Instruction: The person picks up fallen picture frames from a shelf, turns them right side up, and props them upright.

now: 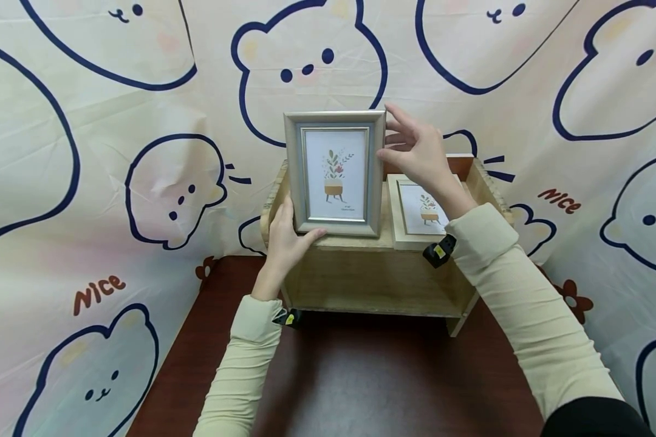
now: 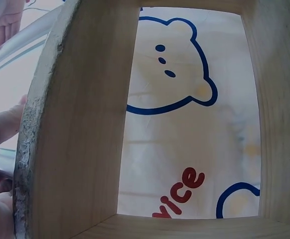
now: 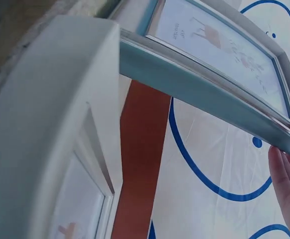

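Note:
A silver-grey picture frame (image 1: 374, 182) with a potted-plant print stands upright on the top of a small wooden shelf (image 1: 361, 279), at its left side. My left hand (image 1: 287, 240) holds its lower left corner, the thumb across the front of the bottom edge. At the upper right edge, my right hand (image 1: 415, 145) pinches the frame between thumb and fingers; the right wrist view shows these fingertips (image 3: 277, 154) on the frame's side. A cream picture frame (image 1: 406, 241) with a similar print lies right of it, partly behind my right forearm.
The shelf has raised side boards (image 1: 492, 188) and an open lower compartment, seen through in the left wrist view. It stands on a dark reddish-brown table (image 1: 361, 376). A cloth with cartoon bears (image 1: 164, 188) hangs behind and on both sides.

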Demonstrator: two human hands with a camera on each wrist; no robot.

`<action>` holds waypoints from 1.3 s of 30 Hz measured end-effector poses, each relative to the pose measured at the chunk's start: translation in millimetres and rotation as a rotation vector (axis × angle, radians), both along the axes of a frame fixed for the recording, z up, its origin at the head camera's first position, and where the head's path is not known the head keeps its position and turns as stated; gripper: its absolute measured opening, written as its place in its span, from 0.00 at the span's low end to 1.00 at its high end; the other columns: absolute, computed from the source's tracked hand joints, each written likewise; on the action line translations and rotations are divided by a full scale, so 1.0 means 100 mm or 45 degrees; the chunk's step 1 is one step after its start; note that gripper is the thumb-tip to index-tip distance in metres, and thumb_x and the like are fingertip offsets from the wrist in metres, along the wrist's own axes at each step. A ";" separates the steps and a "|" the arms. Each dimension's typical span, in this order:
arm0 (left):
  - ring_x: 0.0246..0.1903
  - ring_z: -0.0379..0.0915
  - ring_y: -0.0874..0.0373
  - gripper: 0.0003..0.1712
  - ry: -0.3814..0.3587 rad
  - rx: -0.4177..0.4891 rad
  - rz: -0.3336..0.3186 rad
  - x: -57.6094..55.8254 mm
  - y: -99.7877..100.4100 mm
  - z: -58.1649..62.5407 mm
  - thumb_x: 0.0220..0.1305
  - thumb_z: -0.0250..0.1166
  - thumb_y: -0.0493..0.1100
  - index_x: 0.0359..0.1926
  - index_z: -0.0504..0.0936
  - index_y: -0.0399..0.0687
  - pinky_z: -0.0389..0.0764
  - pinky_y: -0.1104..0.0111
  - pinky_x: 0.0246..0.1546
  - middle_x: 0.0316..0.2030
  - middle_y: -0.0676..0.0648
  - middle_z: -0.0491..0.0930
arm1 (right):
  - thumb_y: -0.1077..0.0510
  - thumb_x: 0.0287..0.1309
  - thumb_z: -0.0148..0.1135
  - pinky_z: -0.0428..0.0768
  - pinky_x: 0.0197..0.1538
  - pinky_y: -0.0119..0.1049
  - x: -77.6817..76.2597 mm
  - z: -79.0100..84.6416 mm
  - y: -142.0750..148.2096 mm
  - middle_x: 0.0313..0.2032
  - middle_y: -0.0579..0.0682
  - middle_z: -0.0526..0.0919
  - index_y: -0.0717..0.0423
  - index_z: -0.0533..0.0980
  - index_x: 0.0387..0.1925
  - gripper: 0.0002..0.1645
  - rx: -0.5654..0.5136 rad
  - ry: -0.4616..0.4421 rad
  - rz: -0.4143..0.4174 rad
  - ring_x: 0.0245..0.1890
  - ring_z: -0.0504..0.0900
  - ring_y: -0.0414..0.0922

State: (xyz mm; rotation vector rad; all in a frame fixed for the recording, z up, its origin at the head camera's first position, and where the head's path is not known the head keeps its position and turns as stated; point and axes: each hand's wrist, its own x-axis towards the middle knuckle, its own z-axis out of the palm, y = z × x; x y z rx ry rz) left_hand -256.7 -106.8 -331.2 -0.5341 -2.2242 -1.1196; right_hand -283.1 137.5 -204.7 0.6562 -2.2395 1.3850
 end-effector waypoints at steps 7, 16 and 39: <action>0.53 0.64 0.41 0.57 0.067 0.003 0.067 -0.01 0.05 -0.04 0.40 0.76 0.41 0.67 0.51 0.30 0.66 0.55 0.54 0.53 0.31 0.67 | 0.70 0.48 0.64 0.76 0.48 0.34 -0.01 0.04 -0.03 0.51 0.53 0.78 0.48 0.66 0.63 0.39 0.021 0.037 -0.021 0.43 0.80 0.45; 0.54 0.64 0.41 0.51 0.175 0.001 0.072 0.01 0.07 -0.12 0.45 0.72 0.35 0.66 0.51 0.29 0.68 0.55 0.53 0.56 0.30 0.65 | 0.74 0.48 0.62 0.76 0.47 0.34 -0.04 0.09 -0.06 0.51 0.54 0.78 0.53 0.67 0.60 0.37 0.002 0.041 -0.003 0.44 0.80 0.48; 0.57 0.62 0.38 0.39 0.332 0.018 -0.019 0.20 0.07 -0.18 0.49 0.65 0.24 0.61 0.58 0.22 0.76 0.58 0.43 0.58 0.25 0.60 | 0.74 0.50 0.59 0.74 0.51 0.34 -0.21 0.14 -0.06 0.57 0.51 0.72 0.48 0.65 0.61 0.37 0.051 -0.072 -0.017 0.49 0.77 0.46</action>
